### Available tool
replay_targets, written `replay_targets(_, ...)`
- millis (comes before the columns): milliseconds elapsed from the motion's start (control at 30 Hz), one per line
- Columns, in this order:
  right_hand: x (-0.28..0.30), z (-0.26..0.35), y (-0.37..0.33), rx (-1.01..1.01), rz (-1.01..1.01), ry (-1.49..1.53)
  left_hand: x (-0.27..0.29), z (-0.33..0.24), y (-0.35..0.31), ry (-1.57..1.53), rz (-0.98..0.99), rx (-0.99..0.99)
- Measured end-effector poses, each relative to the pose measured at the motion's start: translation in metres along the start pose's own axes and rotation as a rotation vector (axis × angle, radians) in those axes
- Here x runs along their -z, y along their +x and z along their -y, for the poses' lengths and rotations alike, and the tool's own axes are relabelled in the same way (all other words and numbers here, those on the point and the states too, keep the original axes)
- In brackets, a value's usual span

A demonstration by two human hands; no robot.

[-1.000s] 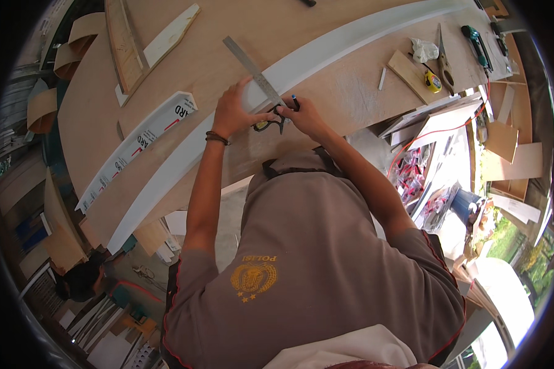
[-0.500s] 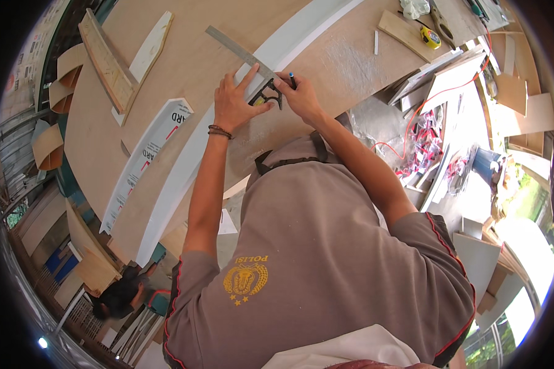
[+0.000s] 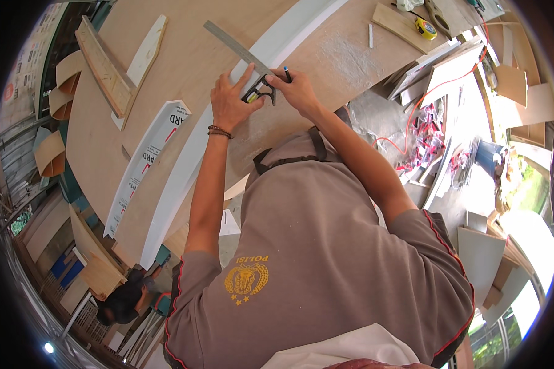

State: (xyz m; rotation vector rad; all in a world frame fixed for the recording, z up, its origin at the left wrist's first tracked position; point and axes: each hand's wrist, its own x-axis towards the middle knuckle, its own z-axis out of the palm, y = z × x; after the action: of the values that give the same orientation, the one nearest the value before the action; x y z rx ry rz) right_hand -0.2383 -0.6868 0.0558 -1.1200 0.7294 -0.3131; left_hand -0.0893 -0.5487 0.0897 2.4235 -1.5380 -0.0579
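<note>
Looks like squaring-up: your left hand (image 3: 228,103), fingers spread, steadies the square (image 3: 231,42) across the white strip (image 3: 283,37), right hand (image 3: 298,93) pinching the pen (image 3: 287,74), next move wanting stillness!

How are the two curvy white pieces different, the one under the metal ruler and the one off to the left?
The long strip is much longer than the short piece. The long strip looks plain white, while the short piece has dark and red printing. The metal ruler lies across the long strip, but not across the short piece. Both are curved and lie on the brown board.
</note>
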Motion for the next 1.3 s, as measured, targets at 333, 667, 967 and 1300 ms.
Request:
replay_targets(333,-0.002,0.002,-0.001,-0.013,-0.029,0.106,-0.003,-0.005,-0.002,0.019,-0.035,0.035)
replay_targets(667,-0.002,0.006,-0.002,-0.040,-0.037,0.119,-0.003,-0.004,-0.001,0.026,-0.055,0.028)
replay_targets(967,-0.002,0.009,-0.001,-0.044,-0.034,0.133,-0.002,-0.005,-0.001,-0.011,-0.069,0.027)
replay_targets(1300,-0.004,0.007,0.000,-0.055,-0.039,0.165,0.002,-0.008,0.000,0.012,-0.061,0.013)
